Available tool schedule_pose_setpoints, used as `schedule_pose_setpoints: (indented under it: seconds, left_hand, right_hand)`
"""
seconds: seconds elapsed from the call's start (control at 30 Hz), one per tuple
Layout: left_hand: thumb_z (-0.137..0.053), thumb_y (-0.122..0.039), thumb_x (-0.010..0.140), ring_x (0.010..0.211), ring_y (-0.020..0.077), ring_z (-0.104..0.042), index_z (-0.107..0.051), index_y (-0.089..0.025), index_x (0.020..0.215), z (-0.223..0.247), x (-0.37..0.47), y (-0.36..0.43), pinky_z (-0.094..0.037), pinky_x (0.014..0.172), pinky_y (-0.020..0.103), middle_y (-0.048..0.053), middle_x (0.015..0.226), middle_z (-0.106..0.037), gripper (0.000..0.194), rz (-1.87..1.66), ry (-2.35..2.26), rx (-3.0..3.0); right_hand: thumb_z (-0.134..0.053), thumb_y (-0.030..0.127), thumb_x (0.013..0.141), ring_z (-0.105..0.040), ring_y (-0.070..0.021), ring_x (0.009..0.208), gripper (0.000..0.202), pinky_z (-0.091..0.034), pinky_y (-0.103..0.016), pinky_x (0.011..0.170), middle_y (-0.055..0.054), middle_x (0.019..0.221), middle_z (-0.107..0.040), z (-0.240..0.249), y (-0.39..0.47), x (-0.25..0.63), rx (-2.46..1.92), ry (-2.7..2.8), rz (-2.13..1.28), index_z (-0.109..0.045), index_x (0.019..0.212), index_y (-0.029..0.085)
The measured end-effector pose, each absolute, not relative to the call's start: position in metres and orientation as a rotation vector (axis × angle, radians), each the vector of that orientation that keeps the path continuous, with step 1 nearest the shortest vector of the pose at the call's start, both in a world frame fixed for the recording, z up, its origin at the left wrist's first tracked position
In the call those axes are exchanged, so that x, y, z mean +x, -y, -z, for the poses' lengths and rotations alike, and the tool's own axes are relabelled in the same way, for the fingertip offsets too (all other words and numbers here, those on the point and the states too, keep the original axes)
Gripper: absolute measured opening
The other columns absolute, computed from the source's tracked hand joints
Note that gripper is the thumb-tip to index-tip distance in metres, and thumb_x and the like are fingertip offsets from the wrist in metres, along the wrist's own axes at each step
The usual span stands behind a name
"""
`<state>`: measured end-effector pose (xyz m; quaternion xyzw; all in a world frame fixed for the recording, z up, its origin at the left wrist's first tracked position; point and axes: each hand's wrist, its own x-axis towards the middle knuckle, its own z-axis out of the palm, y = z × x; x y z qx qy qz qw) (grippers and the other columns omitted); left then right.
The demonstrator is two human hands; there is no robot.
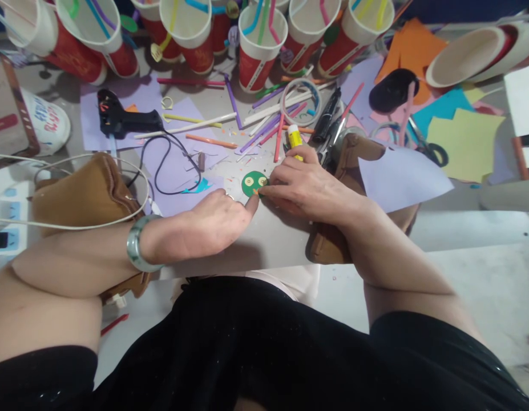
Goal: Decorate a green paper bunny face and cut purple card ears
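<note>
One finger of my left hand (200, 226) stretches to the edge of the green disc (249, 188) on the table (285, 251); my right hand (301, 187) bunches its fingers there, pinching or not I can't tell. A glue stick (294, 137) crowds it; beyond are straws (210, 141), a glue gun (129, 120), cups (259, 65).

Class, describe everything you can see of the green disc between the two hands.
The green disc is round and flat, seemingly paper or card. Two pale circles with dark centres sit side by side on it, like eyes, and a bit of orange shows at its lower edge. It lies face up on the table; the left hand and right hand reach its lower right edge, though exact contact is hard to tell.
</note>
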<state>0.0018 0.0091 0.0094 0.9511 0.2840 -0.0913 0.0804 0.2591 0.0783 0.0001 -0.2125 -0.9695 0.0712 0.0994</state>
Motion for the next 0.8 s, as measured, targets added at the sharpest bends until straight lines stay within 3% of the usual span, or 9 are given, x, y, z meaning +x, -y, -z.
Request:
schedule_pose_setpoints:
  seconds: [0.2, 0.33, 0.57, 0.8]
  left_hand:
    - [-0.049, -0.009, 0.088, 0.079, 0.0281, -0.072, -0.030, 0.008, 0.160, -0.020, 0.001, -0.012, -0.047, 0.071, 0.041, 0.011, 0.082, -0.073, 0.077, 0.310, -0.819, 2.846]
    - [-0.047, -0.013, 0.093, 0.081, 0.0278, -0.071, -0.024, 0.006, 0.165, -0.018, -0.001, -0.008, -0.048, 0.077, 0.042, 0.013, 0.087, -0.074, 0.077, 0.245, -0.806, 2.877]
    - [-0.044, -0.017, 0.096, 0.076, 0.0259, -0.068, -0.034, 0.001, 0.162, -0.012, -0.004, -0.001, -0.046, 0.078, 0.042, 0.011, 0.087, -0.074, 0.069, 0.186, -0.820, 2.889]
    - [-0.057, -0.018, 0.093, 0.071, 0.0245, -0.069, -0.033, 0.004, 0.162, -0.038, 0.012, -0.011, -0.044, 0.071, 0.038, 0.011, 0.081, -0.074, 0.077, 0.475, -0.916, 2.797]
  right_hand:
    - [-0.052, 0.022, 0.102, -0.053, -0.0222, 0.086, 0.027, -0.032, -0.060, 0.106, -0.003, 0.084, -0.064, -0.005, -0.080, 0.261, -0.668, 2.837, -0.232, -0.078, 0.107, 0.027]
    - [-0.053, 0.024, 0.103, -0.054, -0.0230, 0.086, 0.024, -0.031, -0.060, 0.108, -0.002, 0.082, -0.065, -0.002, -0.083, 0.263, -0.735, 2.785, -0.206, -0.077, 0.102, 0.026]
    - [-0.050, 0.023, 0.103, -0.054, -0.0231, 0.086, 0.026, -0.033, -0.057, 0.108, -0.002, 0.080, -0.063, 0.004, -0.085, 0.263, -0.783, 2.763, -0.175, -0.072, 0.090, 0.024]
    - [-0.052, 0.024, 0.102, -0.056, -0.0246, 0.087, 0.024, -0.031, -0.060, 0.109, -0.003, 0.080, -0.064, 0.002, -0.084, 0.262, -0.830, 2.761, -0.190, -0.074, 0.095, 0.026]
